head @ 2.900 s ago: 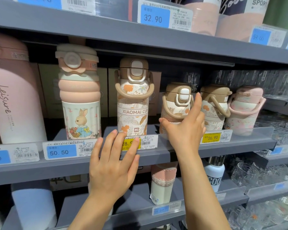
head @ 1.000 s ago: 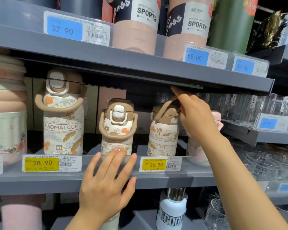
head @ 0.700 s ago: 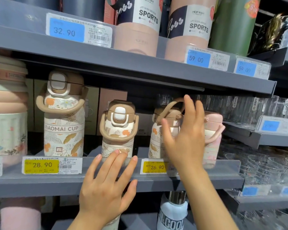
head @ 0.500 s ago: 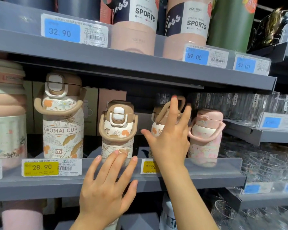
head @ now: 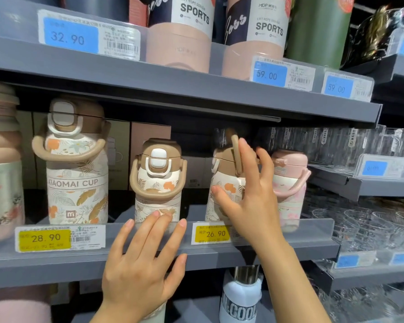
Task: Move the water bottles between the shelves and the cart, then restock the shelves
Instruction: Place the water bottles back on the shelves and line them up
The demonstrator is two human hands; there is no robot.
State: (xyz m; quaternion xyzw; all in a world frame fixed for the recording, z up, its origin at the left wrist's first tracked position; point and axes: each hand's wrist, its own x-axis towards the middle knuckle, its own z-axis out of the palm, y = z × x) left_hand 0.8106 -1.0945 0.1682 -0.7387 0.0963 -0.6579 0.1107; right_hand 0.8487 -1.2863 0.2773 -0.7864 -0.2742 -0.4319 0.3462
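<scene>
standing upright, leaf-print bottle [head: 226, 183]; handle raised; right hand [head: 250, 197] touching.

Person's hands and forearms, head view

Two bare hands: left hand [head: 142, 271] at near centre, right hand [head: 252, 206] to its right. No gloves, rings, watch or bracelet on the parts in view. Fingernails short, seemingly unpainted, though blur hampers detail. Both forearms bare down to the bottom edge; no sleeve or cuff shows.
</scene>
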